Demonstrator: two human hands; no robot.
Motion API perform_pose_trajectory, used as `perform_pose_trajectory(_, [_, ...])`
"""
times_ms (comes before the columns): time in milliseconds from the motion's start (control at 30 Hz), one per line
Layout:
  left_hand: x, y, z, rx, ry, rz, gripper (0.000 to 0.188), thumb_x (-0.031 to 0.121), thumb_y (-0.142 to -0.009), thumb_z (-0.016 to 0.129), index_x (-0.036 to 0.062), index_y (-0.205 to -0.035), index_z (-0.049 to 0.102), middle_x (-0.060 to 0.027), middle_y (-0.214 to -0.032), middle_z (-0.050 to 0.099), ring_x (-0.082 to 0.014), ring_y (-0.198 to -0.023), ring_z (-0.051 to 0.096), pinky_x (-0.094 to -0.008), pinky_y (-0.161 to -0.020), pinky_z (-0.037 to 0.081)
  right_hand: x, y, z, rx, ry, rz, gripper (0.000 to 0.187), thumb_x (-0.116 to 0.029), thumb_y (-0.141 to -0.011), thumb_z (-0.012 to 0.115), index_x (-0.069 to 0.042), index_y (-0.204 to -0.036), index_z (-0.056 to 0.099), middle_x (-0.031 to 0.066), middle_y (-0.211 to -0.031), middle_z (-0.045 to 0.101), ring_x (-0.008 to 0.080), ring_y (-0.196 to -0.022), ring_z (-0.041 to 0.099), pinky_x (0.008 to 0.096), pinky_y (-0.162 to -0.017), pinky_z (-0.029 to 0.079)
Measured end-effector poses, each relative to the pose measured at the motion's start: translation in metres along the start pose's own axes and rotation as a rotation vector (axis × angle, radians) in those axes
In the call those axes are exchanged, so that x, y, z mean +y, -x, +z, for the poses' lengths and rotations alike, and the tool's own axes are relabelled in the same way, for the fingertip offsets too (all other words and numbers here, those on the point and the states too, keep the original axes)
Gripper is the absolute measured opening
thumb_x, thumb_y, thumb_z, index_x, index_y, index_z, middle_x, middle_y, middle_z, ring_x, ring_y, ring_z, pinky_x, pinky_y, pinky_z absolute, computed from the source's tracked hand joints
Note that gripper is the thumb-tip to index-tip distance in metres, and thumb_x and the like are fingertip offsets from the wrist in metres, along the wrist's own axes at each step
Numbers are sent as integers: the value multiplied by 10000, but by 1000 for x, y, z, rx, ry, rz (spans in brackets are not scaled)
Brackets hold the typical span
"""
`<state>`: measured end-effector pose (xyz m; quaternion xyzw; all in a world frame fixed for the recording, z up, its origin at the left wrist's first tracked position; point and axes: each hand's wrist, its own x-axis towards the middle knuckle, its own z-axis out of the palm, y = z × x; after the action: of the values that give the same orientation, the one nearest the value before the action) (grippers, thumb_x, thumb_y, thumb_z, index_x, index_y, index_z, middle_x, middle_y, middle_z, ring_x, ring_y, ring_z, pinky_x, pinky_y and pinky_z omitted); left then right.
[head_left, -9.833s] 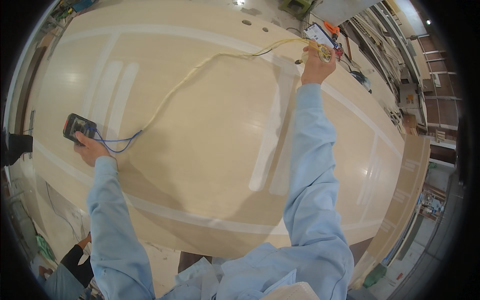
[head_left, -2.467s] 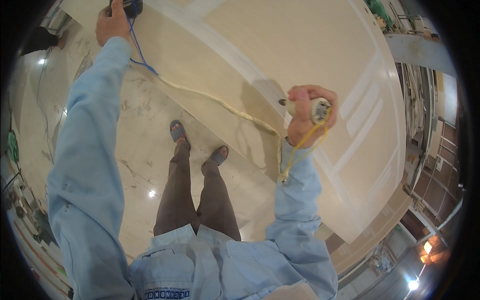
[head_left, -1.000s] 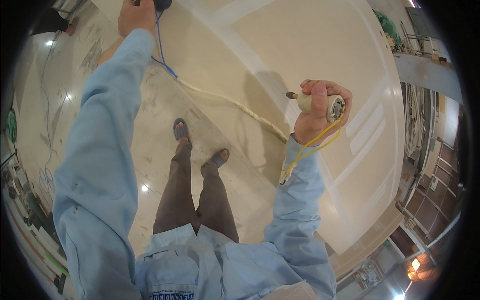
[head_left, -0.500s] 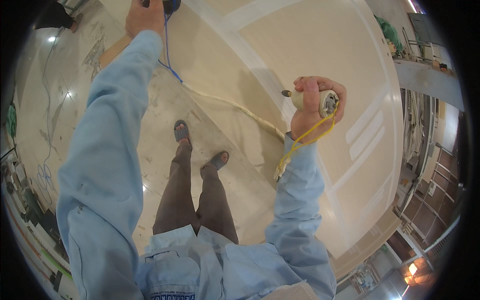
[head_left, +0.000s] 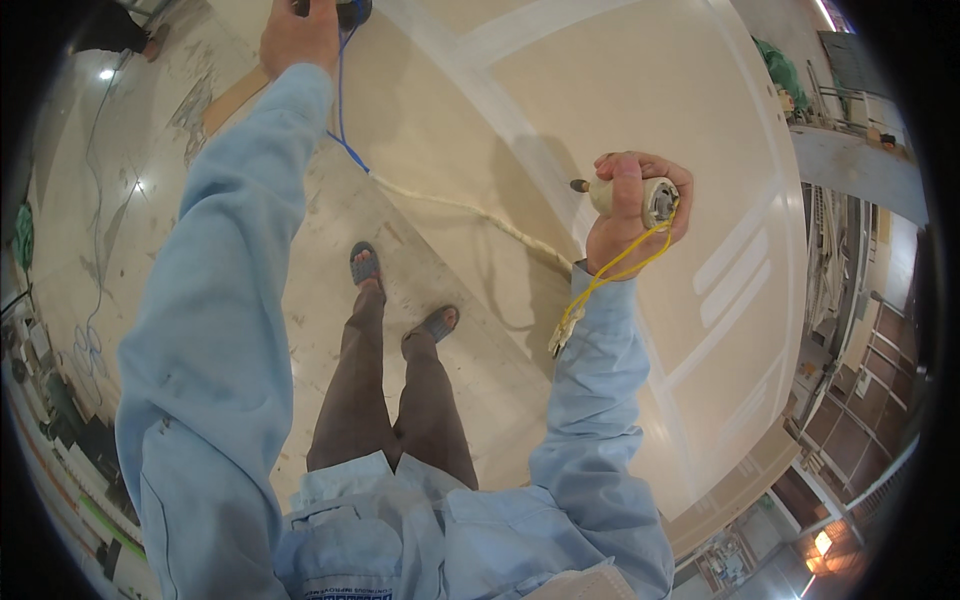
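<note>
At the top edge my left hand is closed on a dark, rounded object, partly cut off by the frame. Blue cord hangs from it and joins a pale, cream-coloured cord that runs toward my right forearm. My right hand wraps around a cream cylinder with a dark tip. Its end facing me looks hollow, with grey parts inside. Looped yellow cord hangs from that end over my wrist to a pale, frayed-looking bundle. Both hands are in front of a large beige panel.
White bands cross the panel, whose lower edge meets the stained floor by my sandalled feet. A brown board piece is beside my left forearm. Another person's leg shows at upper left. Shelving and stacked materials line both sides.
My left hand and the dark object have shifted slightly right, and the blue cord with them. My right hand stays nearly in place, still gripping the cream cylinder.
</note>
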<state>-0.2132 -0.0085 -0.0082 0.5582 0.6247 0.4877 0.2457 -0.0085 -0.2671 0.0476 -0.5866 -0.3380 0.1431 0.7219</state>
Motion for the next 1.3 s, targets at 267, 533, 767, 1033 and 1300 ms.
perform_pose_trajectory(267, [-1, -2, 3, 30, -45, 37, 453, 444, -957, 578, 9, -1045, 670, -156, -947, 727, -265, -884, 700, -355, -777, 516, 8, 1, -2, -6, 94, -26, 196, -24, -839, 701, -38, -898, 514, 105, -779, 648, 166, -681, 631, 300, -639, 531])
perform_pose_trajectory(533, [2, -1, 3, 39, -99, 42, 461, 453, -952, 581, 8, -1033, 665, -156, -934, 726, -275, -871, 700, -365, -770, 518, 3, -1, 0, -23, -21, -15, 182, -18, -831, 717, -36, -892, 546, 99, -781, 652, 153, -686, 631, 284, -644, 523])
perform_pose_trajectory(767, [-4, -2, 4, 28, -63, 20, 445, 445, -947, 598, 12, -1025, 663, -159, -920, 726, -277, -852, 702, -366, -753, 522, 6, 5, 12, -121, 20, 75, 192, 27, -829, 695, -34, -900, 528, 100, -781, 644, 158, -685, 629, 291, -648, 524])
perform_pose_trajectory(1033, [4, 2, 10, 37, -61, 13, 439, 450, -938, 610, 24, -1030, 667, -157, -919, 728, -289, -853, 705, -383, -754, 525, -11, -14, 17, -55, -39, 5, 204, 17, -829, 698, -35, -887, 508, 110, -779, 632, 175, -681, 629, 316, -635, 535])
perform_pose_trajectory(1300, [7, 2, 7, 30, -58, 3, 444, 461, -927, 614, 32, -1029, 670, -154, -921, 729, -300, -854, 703, -389, -760, 525, 9, 3, 14, -111, 9, 27, 201, -2, -833, 702, -36, -889, 512, 114, -798, 638, 177, -684, 629, 310, -636, 532])
